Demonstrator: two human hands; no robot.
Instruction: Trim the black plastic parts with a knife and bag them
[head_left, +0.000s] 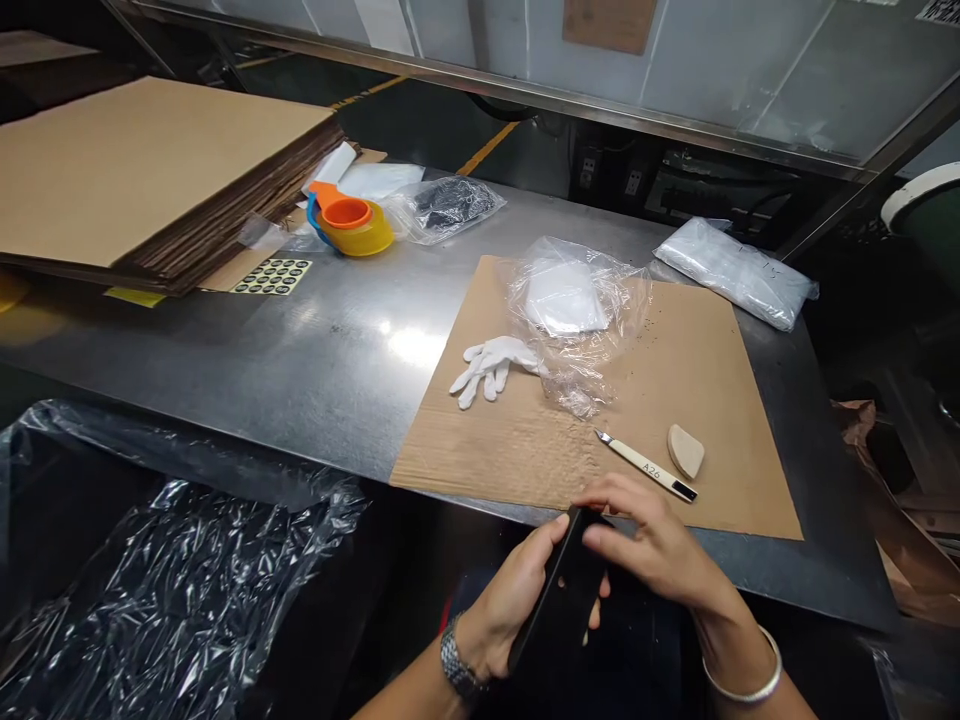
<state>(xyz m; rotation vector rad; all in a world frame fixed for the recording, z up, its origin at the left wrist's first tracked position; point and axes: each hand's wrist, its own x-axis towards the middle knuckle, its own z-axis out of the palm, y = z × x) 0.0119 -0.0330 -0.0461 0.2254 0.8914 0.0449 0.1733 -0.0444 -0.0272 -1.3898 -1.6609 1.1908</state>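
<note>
Both of my hands are on a long black piece point(559, 590) with a small hole in its side, held tilted just off the table's front edge. My left hand point(514, 600) wraps round it from the left, fingertips showing at its far side. Across its upper end lies my right hand point(649, 540), fingers bent and thumb against it; the fingertips are partly hidden. Beyond on the cardboard sheet point(480, 465) lie a white-handled knife point(645, 465) marked A26 and a beige wedge-shaped block point(685, 451). A white glove point(491, 368) rests further left.
A clear plastic bag point(570, 300) with white sheets is on the cardboard. Tape rolls point(352, 225), a sticker sheet point(274, 276) and a cardboard stack point(165, 180) stand at the left. A wrapped packet point(735, 270) lies back right. Black plastic sheeting point(172, 590) fills the lower left.
</note>
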